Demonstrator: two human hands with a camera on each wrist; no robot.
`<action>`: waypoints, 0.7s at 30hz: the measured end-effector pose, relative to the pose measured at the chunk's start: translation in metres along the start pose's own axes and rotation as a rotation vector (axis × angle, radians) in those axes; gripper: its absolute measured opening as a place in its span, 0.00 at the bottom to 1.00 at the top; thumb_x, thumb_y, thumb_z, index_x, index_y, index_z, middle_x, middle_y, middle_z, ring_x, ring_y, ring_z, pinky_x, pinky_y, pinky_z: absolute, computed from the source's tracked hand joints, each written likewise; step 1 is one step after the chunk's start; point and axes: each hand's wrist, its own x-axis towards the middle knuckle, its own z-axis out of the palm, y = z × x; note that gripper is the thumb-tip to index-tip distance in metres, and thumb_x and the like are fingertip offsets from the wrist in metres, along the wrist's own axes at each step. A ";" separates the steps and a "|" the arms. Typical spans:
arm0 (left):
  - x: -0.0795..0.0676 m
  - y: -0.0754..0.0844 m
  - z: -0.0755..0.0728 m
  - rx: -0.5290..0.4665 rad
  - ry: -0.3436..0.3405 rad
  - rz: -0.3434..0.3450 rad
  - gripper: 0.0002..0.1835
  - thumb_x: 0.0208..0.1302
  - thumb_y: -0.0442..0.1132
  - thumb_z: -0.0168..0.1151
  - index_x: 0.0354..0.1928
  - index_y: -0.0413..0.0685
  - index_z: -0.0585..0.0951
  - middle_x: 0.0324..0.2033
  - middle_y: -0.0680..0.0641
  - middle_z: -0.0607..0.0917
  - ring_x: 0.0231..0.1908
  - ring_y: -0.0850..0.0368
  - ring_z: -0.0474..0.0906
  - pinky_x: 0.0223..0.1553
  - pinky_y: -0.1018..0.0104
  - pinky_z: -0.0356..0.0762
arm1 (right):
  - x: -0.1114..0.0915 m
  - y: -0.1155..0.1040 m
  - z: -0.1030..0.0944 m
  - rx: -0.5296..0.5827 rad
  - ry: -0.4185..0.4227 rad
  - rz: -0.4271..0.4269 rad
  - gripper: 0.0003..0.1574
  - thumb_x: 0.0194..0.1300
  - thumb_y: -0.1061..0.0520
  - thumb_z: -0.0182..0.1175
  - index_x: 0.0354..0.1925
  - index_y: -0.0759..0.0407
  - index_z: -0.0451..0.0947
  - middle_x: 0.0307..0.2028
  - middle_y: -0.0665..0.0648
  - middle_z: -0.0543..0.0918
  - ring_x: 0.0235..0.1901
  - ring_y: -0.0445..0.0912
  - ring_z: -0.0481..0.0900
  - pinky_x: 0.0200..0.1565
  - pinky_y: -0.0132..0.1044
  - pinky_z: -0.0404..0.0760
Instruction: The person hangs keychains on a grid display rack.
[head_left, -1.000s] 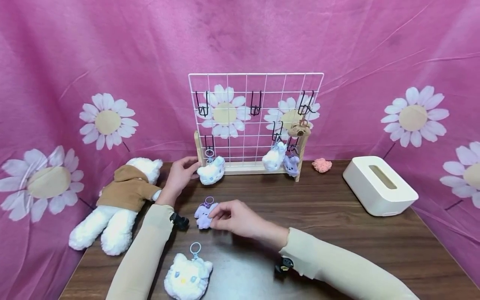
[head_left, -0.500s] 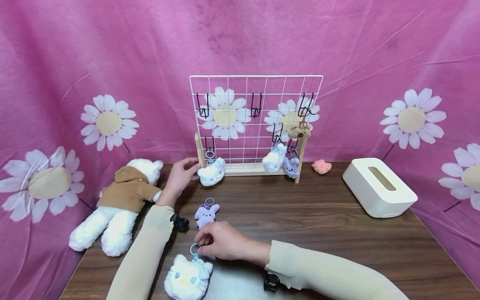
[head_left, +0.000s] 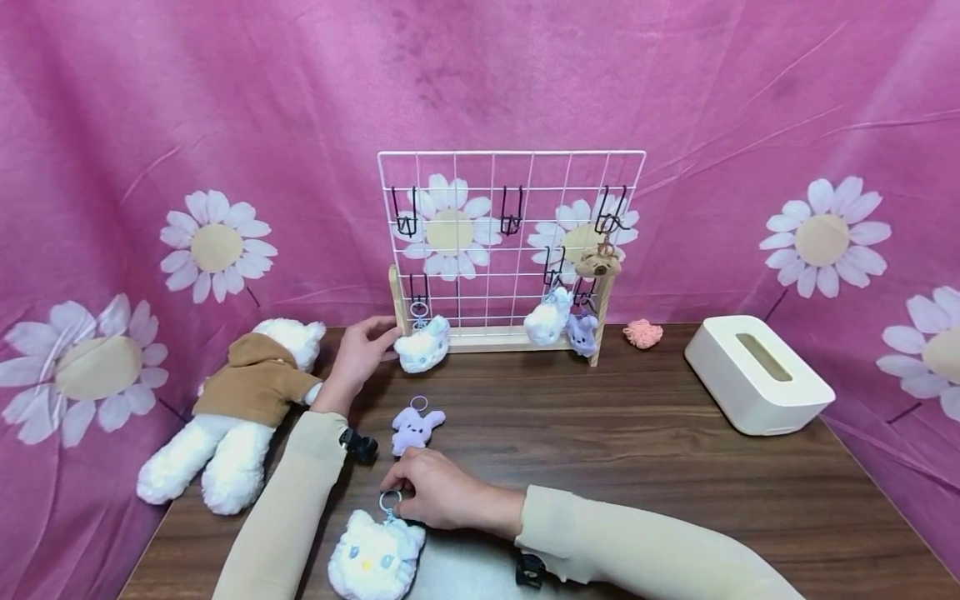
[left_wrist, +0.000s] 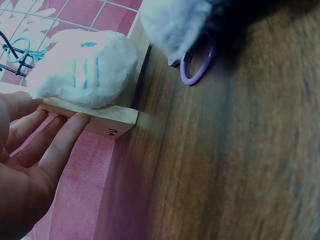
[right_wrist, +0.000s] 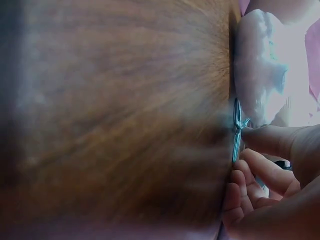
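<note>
One fluffy white cat-head plush keychain point(head_left: 373, 560) lies at seven o'clock; I judge it light and squashy, best taken by its stiff pale-blue ring point(right_wrist: 236, 147). The right hand point(head_left: 433, 492) is at that ring, pinching or not, I cannot tell. Near eight, the left hand point(head_left: 360, 357) rests nearly straight fingers against a pale wooden frame point(left_wrist: 112, 119).

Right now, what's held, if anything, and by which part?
The right fingers are at the nearest cat's ring, the left fingers on the rack's post; whether either grips cannot be told.
</note>
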 end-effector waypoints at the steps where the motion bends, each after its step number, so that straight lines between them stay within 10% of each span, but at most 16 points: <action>1: 0.000 0.000 0.000 0.002 0.000 -0.002 0.23 0.85 0.39 0.64 0.73 0.33 0.81 0.69 0.29 0.83 0.52 0.58 0.88 0.56 0.59 0.98 | 0.000 -0.001 0.000 -0.004 -0.007 -0.002 0.18 0.64 0.51 0.80 0.53 0.38 0.93 0.40 0.37 0.80 0.40 0.28 0.74 0.41 0.15 0.74; 21: 0.000 0.001 0.000 0.001 -0.005 0.010 0.23 0.85 0.38 0.64 0.73 0.31 0.80 0.69 0.28 0.83 0.53 0.56 0.88 0.57 0.57 0.97 | 0.009 -0.005 0.001 -0.086 -0.009 0.028 0.18 0.55 0.56 0.81 0.38 0.40 0.82 0.34 0.36 0.74 0.35 0.31 0.71 0.36 0.17 0.70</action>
